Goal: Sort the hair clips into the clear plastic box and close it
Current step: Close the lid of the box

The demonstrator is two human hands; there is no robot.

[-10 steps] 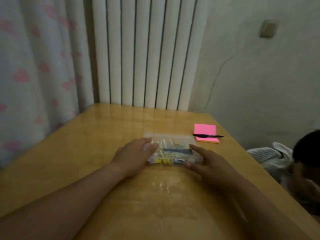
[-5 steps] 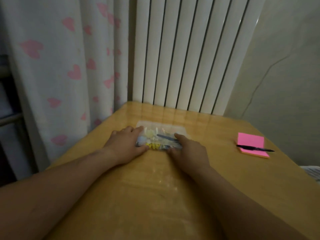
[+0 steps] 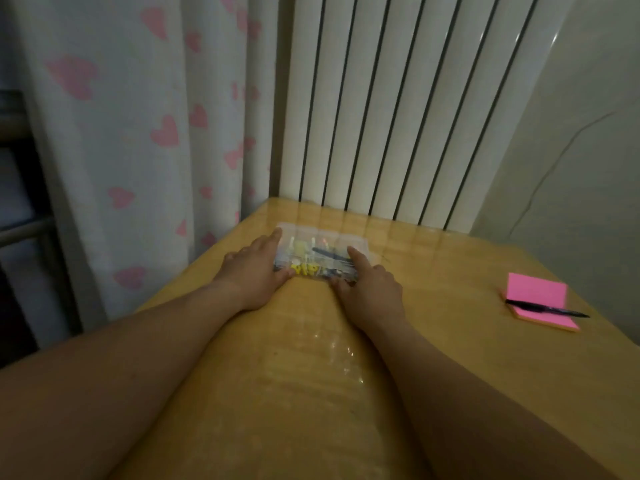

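Note:
A clear plastic box (image 3: 322, 240) lies flat on the wooden table (image 3: 446, 282), near its far left corner, with the lid down. Through the plastic I see hair clips, among them a yellow one (image 3: 306, 269) and a long dark one (image 3: 330, 254). My left hand (image 3: 254, 270) lies against the box's left end, fingers stretched along the side and thumb at the front edge. My right hand (image 3: 372, 289) is at the right end, its index finger straight on the lid and its thumb against the front edge. No loose clips show on the table.
A pink sticky-note pad (image 3: 535, 292) with a black pen (image 3: 547, 310) across it lies at the right. A white radiator (image 3: 398, 116) stands behind the table's far edge. A heart-patterned curtain (image 3: 138, 133) hangs at the left, close to the table's left edge.
Both hands have slid the box leftward and away from the pink pad, which it lay beside a second ago. My view has turned left with it.

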